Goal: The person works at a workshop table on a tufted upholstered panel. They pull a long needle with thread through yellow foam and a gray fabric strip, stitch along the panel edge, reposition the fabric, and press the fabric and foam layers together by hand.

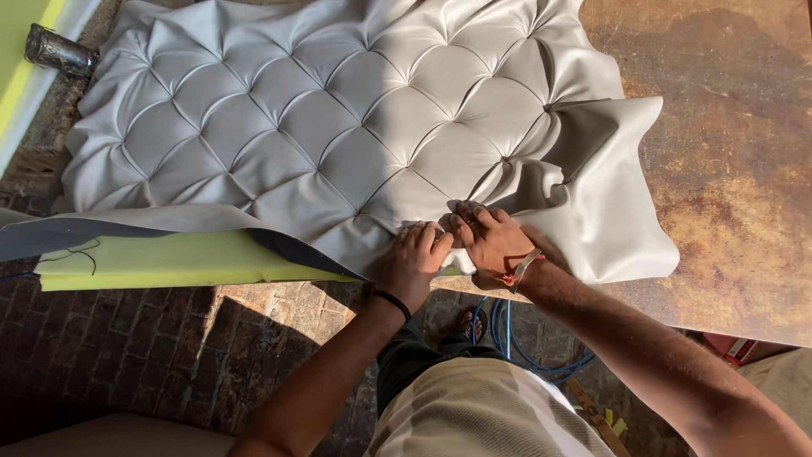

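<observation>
Metal can far left, by brick floor. Yellow foam shows under grey tufted leatherette. My left hand presses fabric flat at near edge, fingers together. My right hand touches it, pinching fold at seam. Best keep pleat taut, crease straight along diamond line. Rusty brown surface right; blue hose below.

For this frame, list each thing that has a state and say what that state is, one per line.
Grey tufted cover: diamond-pleated over most of its area, loose and rumpled at its right end.
Yellow foam sheet: lying flat, mostly under the cover, front edge exposed.
Left hand: pressing down on the cover's front edge.
Right hand: fingers pinching a fold beside the left hand.
Blue hose: looped on the brick floor.
Wooden board: bare, stained.
</observation>
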{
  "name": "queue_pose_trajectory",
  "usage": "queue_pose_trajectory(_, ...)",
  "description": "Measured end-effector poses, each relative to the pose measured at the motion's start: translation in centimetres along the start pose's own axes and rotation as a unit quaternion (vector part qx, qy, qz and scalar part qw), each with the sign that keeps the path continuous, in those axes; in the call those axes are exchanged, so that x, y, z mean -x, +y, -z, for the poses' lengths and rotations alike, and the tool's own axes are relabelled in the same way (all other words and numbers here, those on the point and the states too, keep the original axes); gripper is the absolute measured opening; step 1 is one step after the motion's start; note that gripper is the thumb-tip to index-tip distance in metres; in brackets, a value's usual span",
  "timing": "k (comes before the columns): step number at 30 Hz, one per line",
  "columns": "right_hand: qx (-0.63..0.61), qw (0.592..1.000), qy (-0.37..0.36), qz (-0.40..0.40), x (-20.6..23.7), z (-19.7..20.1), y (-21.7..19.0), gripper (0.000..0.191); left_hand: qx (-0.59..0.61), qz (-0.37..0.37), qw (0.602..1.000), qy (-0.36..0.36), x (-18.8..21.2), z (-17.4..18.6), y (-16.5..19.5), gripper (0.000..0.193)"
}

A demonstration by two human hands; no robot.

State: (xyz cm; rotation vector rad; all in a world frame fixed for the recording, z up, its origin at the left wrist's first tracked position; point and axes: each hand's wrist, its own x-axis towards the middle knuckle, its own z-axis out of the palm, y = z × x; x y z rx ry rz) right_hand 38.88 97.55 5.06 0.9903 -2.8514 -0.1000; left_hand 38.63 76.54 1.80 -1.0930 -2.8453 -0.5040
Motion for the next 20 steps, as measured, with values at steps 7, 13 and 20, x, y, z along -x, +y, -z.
queue_pose_trajectory(7,-0.048,0.987,-0.152,-0.038,-8.5,18.8,8.9,0.097,-0.017,-0.078,0.96,0.267,-5.2,11.6,1.5,0.063)
queue_pose_trajectory(13,-0.02,0.963,-0.249,-0.106,-15.1,28.5,14.7,0.079,0.336,0.025,0.888,0.313,-14.9,7.1,1.3,0.063)
queue_pose_trajectory(20,-0.061,0.967,-0.224,-0.105,-17.9,28.8,19.5,0.073,0.589,0.271,0.747,0.146,-27.7,2.6,-2.9,0.041)
